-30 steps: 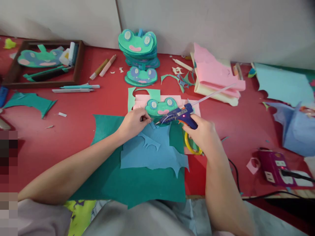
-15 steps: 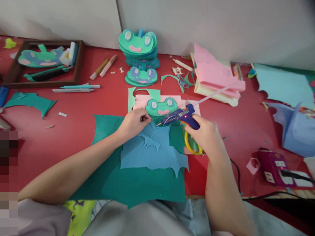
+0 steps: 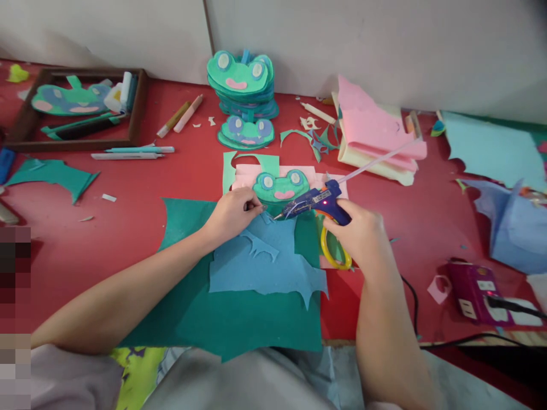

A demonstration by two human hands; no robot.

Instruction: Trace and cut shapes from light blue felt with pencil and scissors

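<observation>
My right hand [image 3: 361, 230] grips a dark blue hot glue gun [image 3: 318, 199], its red light lit and a clear glue stick [image 3: 380, 158] poking out of the back. The nozzle points left, down at a small blue felt strip [image 3: 269, 217]. My left hand [image 3: 239, 213] is closed in a pinch at the strip's upper left end; the fingertips partly hide it. Beneath lie a cut blue felt sheet [image 3: 256, 276] and a larger dark green felt sheet [image 3: 213, 324]. Just behind the nozzle rests a green felt frog face [image 3: 280, 185] with pink mouth.
Yellow-handled scissors [image 3: 335, 250] lie under my right hand. A stack of frog faces [image 3: 241, 82] stands by the wall. At left is a brown tray [image 3: 139, 114]; at right, folded pink felt [image 3: 367, 125], blue felt [image 3: 517, 228] and a purple power socket [image 3: 472, 290] with a cable.
The glue gun and my right hand have shifted slightly right, its nozzle staying close to the blue strip. My left hand keeps its pinch in the same place.
</observation>
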